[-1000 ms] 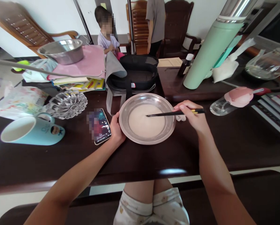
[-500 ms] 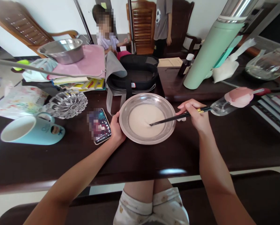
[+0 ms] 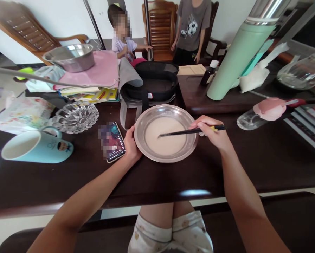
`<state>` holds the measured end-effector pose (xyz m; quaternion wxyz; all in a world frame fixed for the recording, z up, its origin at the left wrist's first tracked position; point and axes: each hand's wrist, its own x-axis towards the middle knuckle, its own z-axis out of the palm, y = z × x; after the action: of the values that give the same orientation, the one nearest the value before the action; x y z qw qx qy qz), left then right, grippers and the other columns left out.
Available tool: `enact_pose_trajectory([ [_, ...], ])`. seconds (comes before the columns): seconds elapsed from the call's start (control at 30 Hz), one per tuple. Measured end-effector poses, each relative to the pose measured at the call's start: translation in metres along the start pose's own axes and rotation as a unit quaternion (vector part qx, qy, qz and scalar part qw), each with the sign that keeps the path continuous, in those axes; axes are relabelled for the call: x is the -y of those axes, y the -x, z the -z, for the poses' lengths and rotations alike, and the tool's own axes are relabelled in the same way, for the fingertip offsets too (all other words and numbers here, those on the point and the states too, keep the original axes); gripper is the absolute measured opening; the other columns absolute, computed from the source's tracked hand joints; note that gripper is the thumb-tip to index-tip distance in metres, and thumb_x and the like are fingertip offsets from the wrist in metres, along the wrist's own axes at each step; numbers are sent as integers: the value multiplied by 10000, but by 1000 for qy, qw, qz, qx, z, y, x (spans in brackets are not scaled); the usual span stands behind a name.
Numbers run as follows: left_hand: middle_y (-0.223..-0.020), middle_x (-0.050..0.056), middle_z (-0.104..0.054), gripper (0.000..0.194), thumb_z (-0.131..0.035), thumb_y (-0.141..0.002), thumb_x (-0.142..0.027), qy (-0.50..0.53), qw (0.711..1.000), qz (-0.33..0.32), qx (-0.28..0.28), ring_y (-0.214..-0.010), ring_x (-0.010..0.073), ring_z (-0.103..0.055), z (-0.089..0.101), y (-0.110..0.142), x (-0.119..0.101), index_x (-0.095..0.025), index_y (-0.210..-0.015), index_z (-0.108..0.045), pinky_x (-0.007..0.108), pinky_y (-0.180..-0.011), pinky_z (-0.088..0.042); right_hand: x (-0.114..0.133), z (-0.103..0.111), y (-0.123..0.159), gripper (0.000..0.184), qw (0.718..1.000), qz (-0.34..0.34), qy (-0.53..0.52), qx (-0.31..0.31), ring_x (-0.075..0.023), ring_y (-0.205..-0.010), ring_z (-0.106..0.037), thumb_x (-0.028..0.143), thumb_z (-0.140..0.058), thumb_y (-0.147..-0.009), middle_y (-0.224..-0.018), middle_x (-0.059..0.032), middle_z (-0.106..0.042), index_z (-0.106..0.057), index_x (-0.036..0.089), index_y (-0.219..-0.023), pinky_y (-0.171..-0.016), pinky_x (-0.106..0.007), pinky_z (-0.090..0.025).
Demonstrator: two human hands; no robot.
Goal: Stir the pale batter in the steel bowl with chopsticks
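Observation:
A shallow metal bowl [image 3: 191,144] stands on the dark table in front of me, with a creamy off-white liquid [image 3: 168,146] in it. My left hand [image 3: 133,146] grips the bowl's left rim, thumb on top and the other fingers hidden beneath. Black chopsticks [image 3: 181,132] with gold bands are pinched in my right hand [image 3: 211,131], which is closed around their upper part at the bowl's right side. Their tips dip into the liquid left of its middle. Just left of my left hand lies a phone [image 3: 112,142] with its screen lit.
On the left are a light blue mug [image 3: 38,147] and a glass dish [image 3: 77,117]. Behind the bowl sits a black-and-grey bag [image 3: 149,86]. A green thermos [image 3: 239,59] and a pink-lidded bottle [image 3: 268,109] stand to the right. Two people [image 3: 191,28] are across the table.
My right hand has moved left, and the chopstick tips have shifted left through the liquid. My left hand stays on the rim. Across the table, the person in grey has come further into view.

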<state>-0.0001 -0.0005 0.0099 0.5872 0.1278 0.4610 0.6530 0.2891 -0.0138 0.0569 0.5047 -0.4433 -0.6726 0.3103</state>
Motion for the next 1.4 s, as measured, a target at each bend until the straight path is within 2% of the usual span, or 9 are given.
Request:
enact_pose_trajectory([
  [0.07, -798, 56, -797, 205, -747, -778, -412, -1, 1000, -1, 5, -1020, 329, -795, 0, 0, 0, -208, -771, -761, 389, -920, -647, 0, 1, 0, 431, 1000, 3, 20, -21, -245, -845, -829, 682, -744, -960, -870, -52, -860, -840, 276, -850, -783, -389, -665],
  [0.23, -745, 42, -775, 201, -739, -777, -415, -2, 1000, 1, 10, -1041, 341, -794, 0, 0, 0, -216, -772, -761, 407, -934, -649, -1, 3, 2, 416, 998, -26, -36, -49, -213, -635, -782, 655, -738, -980, -709, -27, -811, -826, 261, -884, -557, -320, -595],
  [0.4, -773, 44, -788, 218, -758, -748, -421, -1, 1000, 1, 5, -1020, 340, -798, 0, 0, 0, -204, -772, -751, 415, -944, -649, -1, 1, 1, 411, 1000, -3, -7, 0, -236, -841, -840, 652, -762, -963, -866, -52, -863, -848, 261, -869, -767, -355, -667],
  [0.6, -722, 35, -761, 206, -743, -751, -410, -1, 1000, 9, 14, -1032, 341, -799, -1, 0, -2, -204, -765, -748, 399, -948, -644, -3, 2, 2, 399, 998, -19, -45, -38, -198, -638, -792, 636, -746, -983, -713, -17, -817, -837, 257, -899, -573, -295, -600],
  [0.77, -773, 40, -789, 189, -727, -775, -394, 0, 1000, 8, 4, -991, 316, -802, -2, 0, -2, -207, -764, -753, 381, -913, -649, 0, 0, 1, 405, 1000, -2, -7, -6, -234, -836, -843, 650, -755, -971, -856, -48, -862, -846, 268, -870, -742, -340, -664],
  [0.93, -745, 26, -779, 177, -708, -794, -370, -3, 1000, 9, -4, -952, 292, -798, -2, 0, -2, -206, -751, -757, 354, -873, -650, -1, 2, 2, 408, 998, -22, -43, -42, -206, -642, -794, 643, -744, -981, -711, -24, -816, -830, 257, -885, -574, -301, -609],
  [1.1, -760, 33, -784, 190, -735, -769, -388, -2, 1000, 6, 10, -945, 299, -797, 0, -2, -1, -200, -758, -758, 358, -860, -652, 1, -1, 1, 436, 1000, -18, -21, 8, -240, -803, -842, 681, -772, -940, -832, -49, -861, -839, 257, -865, -733, -353, -674],
  [1.23, -807, 59, -807, 214, -756, -753, -409, -3, 1000, 3, 17, -993, 330, -801, 2, -3, 0, -196, -755, -749, 378, -879, -656, 1, 3, 1, 429, 998, -27, -32, -46, -220, -680, -805, 664, -750, -964, -743, -37, -828, -826, 253, -868, -613, -327, -634],
  [1.4, -781, 28, -801, 185, -747, -767, -396, -8, 1000, -3, 8, -949, 310, -806, 1, -2, -1, -212, -772, -743, 387, -882, -665, 1, 0, 1, 415, 999, -18, -43, 3, -225, -725, -823, 660, -769, -953, -778, -38, -838, -837, 257, -878, -679, -340, -671],
])
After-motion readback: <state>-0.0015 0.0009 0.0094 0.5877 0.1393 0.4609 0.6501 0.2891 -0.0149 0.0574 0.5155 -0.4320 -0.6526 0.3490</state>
